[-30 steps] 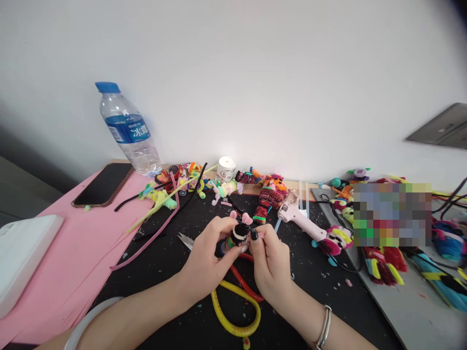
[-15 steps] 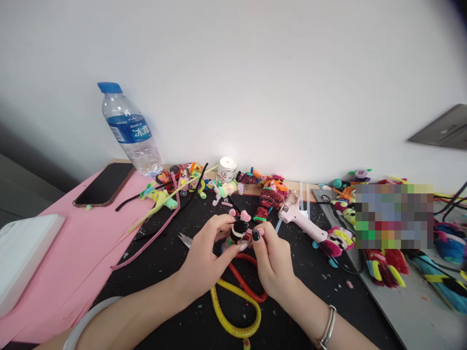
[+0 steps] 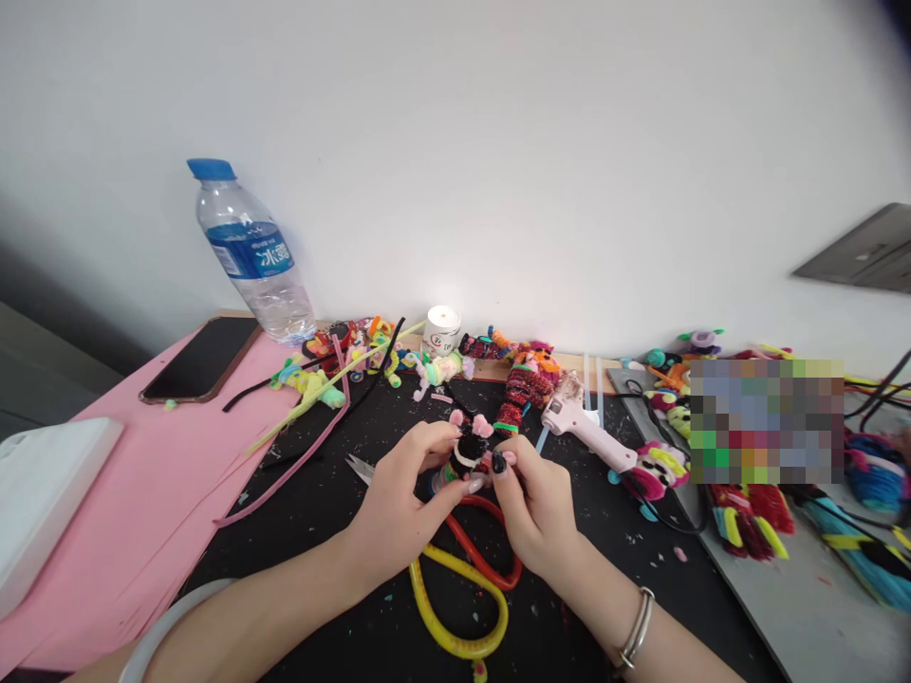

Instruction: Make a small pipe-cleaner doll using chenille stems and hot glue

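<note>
At six o'clock, my left grip point(image 3: 399, 498) holds a pink-topped, black-headed figure point(image 3: 471, 446); my right grip point(image 3: 541, 507), pinched narrow, contents unclear, sits at its three o'clock.

Soft, even light, palest low on the smooth white wall point(image 3: 498, 190).
Grey shadow at left, wide-angle stretching towards the edges, coarsely pixelated rectangle point(image 3: 767, 421) at right.
</note>
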Motion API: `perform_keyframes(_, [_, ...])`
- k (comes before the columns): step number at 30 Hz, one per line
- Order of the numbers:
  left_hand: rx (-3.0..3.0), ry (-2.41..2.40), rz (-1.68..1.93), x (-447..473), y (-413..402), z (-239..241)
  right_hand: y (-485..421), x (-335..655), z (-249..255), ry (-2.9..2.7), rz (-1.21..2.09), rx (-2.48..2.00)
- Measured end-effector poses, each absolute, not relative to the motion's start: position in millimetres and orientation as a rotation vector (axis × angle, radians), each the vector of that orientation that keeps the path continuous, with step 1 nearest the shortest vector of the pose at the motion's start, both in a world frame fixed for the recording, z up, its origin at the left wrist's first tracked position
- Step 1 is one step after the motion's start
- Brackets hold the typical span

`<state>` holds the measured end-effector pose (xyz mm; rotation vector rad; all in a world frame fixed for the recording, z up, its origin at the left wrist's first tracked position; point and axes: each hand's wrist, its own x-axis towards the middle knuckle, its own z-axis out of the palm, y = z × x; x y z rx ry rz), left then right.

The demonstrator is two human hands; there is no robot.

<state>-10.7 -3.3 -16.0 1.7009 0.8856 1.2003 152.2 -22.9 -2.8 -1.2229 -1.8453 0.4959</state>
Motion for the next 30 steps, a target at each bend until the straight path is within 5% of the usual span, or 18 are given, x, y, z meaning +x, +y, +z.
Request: perform_keyframes(30, [1.712,0.998,1.185,-13.4,-2.9,-17.8,-18.6,160.1,25.7,-2.259,0.285,-1.44])
